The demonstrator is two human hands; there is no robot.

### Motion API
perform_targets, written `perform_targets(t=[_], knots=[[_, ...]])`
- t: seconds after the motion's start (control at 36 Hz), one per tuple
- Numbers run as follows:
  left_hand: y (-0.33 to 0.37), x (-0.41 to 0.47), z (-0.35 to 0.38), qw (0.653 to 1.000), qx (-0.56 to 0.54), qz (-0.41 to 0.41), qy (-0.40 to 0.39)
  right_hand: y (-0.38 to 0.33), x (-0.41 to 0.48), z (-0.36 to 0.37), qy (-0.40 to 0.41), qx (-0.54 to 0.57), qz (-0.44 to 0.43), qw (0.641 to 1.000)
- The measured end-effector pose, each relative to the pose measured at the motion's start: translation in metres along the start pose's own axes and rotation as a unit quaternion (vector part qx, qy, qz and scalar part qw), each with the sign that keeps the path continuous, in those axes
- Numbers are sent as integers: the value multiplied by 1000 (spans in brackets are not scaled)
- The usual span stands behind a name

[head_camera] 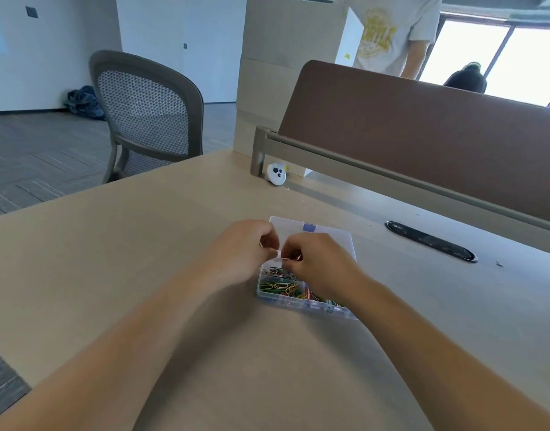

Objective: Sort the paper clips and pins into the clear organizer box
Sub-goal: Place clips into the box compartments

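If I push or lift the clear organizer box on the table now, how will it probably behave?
The clear organizer box looks like thin plastic, so it is probably light and would slide easily on the smooth table. Its lid lies open, so tilting it would likely spill the loose paper clips.

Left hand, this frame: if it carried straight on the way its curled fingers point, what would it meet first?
Probably the right hand, whose fingertips sit just ahead of the left hand, above the clear plastic organizer box; depth is unclear.
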State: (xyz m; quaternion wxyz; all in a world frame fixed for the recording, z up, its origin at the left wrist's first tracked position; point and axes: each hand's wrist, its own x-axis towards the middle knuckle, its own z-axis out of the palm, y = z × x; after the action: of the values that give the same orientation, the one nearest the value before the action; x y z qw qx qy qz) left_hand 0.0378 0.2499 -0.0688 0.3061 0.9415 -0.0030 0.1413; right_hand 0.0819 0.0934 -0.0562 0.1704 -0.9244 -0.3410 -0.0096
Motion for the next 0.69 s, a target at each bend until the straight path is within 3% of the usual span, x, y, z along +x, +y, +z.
perform_targets(t=[0.69], knots=[[10, -5, 7, 996, 68, 11, -62, 6, -12, -6, 20, 55, 23, 998]])
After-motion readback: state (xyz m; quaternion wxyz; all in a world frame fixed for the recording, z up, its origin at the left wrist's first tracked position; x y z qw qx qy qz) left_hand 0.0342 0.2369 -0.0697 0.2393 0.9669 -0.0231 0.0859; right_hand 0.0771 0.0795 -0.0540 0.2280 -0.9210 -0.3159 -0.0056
